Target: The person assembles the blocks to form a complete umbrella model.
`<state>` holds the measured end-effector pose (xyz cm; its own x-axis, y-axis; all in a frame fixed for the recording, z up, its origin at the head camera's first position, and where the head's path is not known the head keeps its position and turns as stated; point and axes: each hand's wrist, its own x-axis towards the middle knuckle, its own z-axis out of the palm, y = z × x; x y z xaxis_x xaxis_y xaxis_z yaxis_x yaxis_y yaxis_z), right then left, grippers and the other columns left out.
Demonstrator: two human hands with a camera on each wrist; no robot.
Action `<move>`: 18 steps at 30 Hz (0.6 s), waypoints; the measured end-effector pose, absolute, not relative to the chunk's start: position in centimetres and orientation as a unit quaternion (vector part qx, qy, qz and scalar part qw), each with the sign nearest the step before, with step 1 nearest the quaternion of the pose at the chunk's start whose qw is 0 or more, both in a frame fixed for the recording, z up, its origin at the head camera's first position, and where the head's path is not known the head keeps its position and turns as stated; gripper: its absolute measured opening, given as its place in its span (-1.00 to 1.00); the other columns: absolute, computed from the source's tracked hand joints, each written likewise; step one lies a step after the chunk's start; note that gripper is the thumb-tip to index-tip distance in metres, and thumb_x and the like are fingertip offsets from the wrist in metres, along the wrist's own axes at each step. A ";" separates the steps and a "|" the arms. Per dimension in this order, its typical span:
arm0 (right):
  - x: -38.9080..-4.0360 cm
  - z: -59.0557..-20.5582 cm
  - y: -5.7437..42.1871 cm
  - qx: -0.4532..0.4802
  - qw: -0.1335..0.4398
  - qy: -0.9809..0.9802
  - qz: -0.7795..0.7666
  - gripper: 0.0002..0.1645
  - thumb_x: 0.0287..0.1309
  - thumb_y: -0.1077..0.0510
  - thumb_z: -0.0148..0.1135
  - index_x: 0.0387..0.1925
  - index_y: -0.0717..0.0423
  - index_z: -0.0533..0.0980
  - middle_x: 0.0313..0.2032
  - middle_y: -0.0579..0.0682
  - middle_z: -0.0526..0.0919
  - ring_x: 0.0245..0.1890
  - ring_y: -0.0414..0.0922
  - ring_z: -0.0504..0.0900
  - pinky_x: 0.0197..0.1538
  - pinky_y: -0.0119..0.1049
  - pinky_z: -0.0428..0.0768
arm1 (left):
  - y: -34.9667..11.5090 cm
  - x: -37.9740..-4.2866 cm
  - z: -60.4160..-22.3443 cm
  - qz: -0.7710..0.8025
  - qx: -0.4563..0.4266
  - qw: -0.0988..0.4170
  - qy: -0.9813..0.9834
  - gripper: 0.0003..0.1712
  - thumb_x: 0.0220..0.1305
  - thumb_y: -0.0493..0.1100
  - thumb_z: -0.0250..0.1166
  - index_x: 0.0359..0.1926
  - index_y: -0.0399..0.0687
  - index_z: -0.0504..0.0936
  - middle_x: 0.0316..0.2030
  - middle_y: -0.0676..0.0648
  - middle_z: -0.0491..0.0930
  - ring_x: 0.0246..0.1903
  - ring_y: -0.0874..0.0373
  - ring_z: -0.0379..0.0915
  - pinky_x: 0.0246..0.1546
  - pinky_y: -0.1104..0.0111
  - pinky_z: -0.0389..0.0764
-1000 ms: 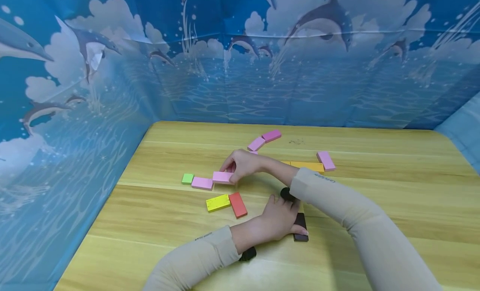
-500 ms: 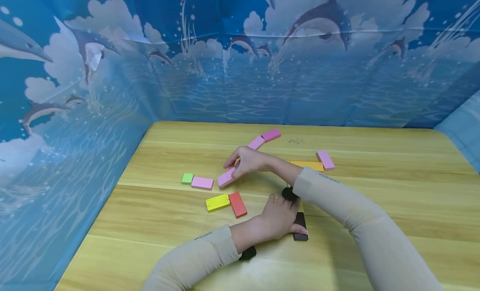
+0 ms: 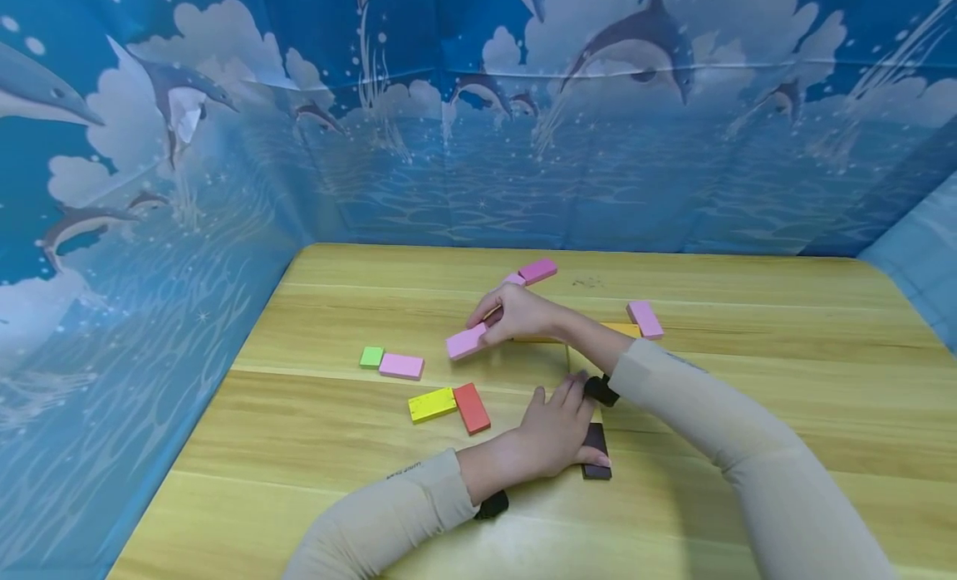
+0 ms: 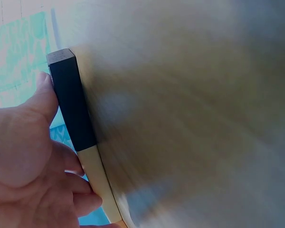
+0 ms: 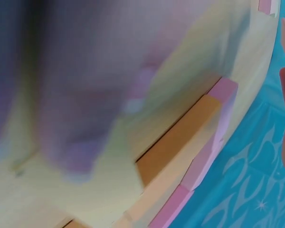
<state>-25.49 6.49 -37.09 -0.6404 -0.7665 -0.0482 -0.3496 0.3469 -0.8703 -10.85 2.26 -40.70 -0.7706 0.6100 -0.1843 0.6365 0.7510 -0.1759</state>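
Our right hand [image 3: 517, 312] pinches a pale pink, oblong, wooden-looking block [image 3: 465, 342], beyond our left hand [image 3: 552, 437], which rests relaxed against a black oblong block [image 4: 73, 104]; we are likely mid-placement, so the next move calls for steady lowering

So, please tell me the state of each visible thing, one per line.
Right grip: pinching a pink block.
Left grip: touching the black block.
Black block: lying end to end with a cream block.
Green block: lying beside another pink block.
Yellow block: lying, touching the red block.
Red block: lying flat.
Orange block: partly hidden, touching the rightmost pink block.
Dark pink block: lying flat.
Dolphin cloth: hanging, creased.
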 end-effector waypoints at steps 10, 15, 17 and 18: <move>-25.5 -37.2 9.4 -0.325 0.215 0.786 -0.481 -0.62 -0.10 0.30 0.37 -0.14 0.30 0.62 -0.11 0.14 0.65 -0.12 -0.05 0.62 -0.08 -0.26 0.56 | 2.3 -10.9 -40.6 -0.107 0.327 0.084 0.935 0.03 0.14 0.51 -0.20 0.45 -0.03 0.00 0.43 -0.07 -0.08 0.39 0.13 -0.13 0.17 0.18 0.28; -25.4 -37.1 10.8 -0.310 0.213 0.775 -0.508 -0.60 -0.09 0.32 0.37 -0.12 0.36 0.60 -0.10 0.19 0.64 -0.11 0.01 0.61 -0.08 -0.27 0.56 | 2.3 -10.8 -40.5 -0.106 0.330 0.086 0.934 0.02 0.15 0.50 -0.19 0.45 -0.04 -0.02 0.44 -0.08 -0.10 0.39 0.12 -0.14 0.18 0.18 0.28; -25.4 -37.1 11.3 -0.298 0.214 0.775 -0.515 -0.59 -0.09 0.33 0.37 -0.11 0.37 0.59 -0.09 0.20 0.63 -0.09 0.03 0.61 -0.09 -0.29 0.56 | 2.3 -10.8 -40.5 -0.106 0.332 0.084 0.934 0.02 0.16 0.50 -0.20 0.45 -0.04 -0.02 0.43 -0.08 -0.09 0.39 0.12 -0.13 0.18 0.18 0.28; -25.3 -37.0 11.6 -0.293 0.213 0.776 -0.517 -0.59 -0.09 0.33 0.37 -0.11 0.38 0.58 -0.08 0.20 0.62 -0.09 0.04 0.61 -0.09 -0.30 0.55 | 2.3 -10.8 -40.4 -0.107 0.332 0.084 0.934 0.02 0.16 0.50 -0.20 0.45 -0.04 -0.02 0.43 -0.08 -0.09 0.39 0.12 -0.13 0.18 0.17 0.28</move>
<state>-25.34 11.62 -37.00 -0.7381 -0.6741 -0.0278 -0.2336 0.2939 -0.9269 -10.81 2.29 -40.43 -0.7658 0.6018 -0.2268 0.6374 0.7571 -0.1434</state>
